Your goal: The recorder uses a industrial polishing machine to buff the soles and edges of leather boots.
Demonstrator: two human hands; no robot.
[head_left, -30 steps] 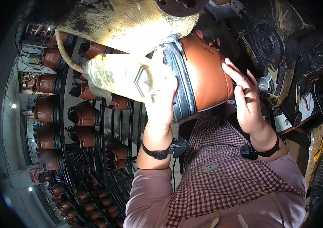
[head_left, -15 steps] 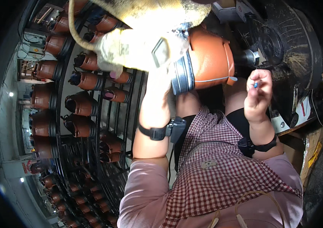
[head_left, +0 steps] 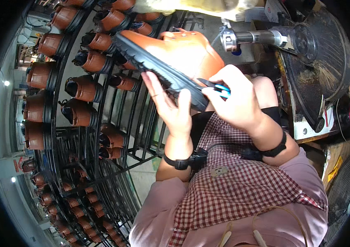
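A tan-orange boot (head_left: 191,47) with a thick black sole (head_left: 158,68) is tilted in front of me, its toe pointing up to the left. My left hand (head_left: 170,105) supports it from below, fingers and thumb pressed along the sole. In my right hand (head_left: 237,96) is a small blue-and-black hand tool (head_left: 223,90), mostly covered by my fingers. Its dark tip meets the edge between upper and sole near the heel. Whether the tool is a blade or snips cannot be made out.
Black racks (head_left: 61,123) with rows of similar boots (head_left: 85,88) stand at left. Right of the boot, a metal post (head_left: 257,38) sticks out from a dark machine (head_left: 327,53). A bright yellowish lamp-like shape (head_left: 199,6) hangs at the top. A fan (head_left: 348,197) is at lower right.
The boot has come off the metal post, moved left and turned so its sole faces my left hand. My right hand has brought the blue tool leftward to the boot's heel.
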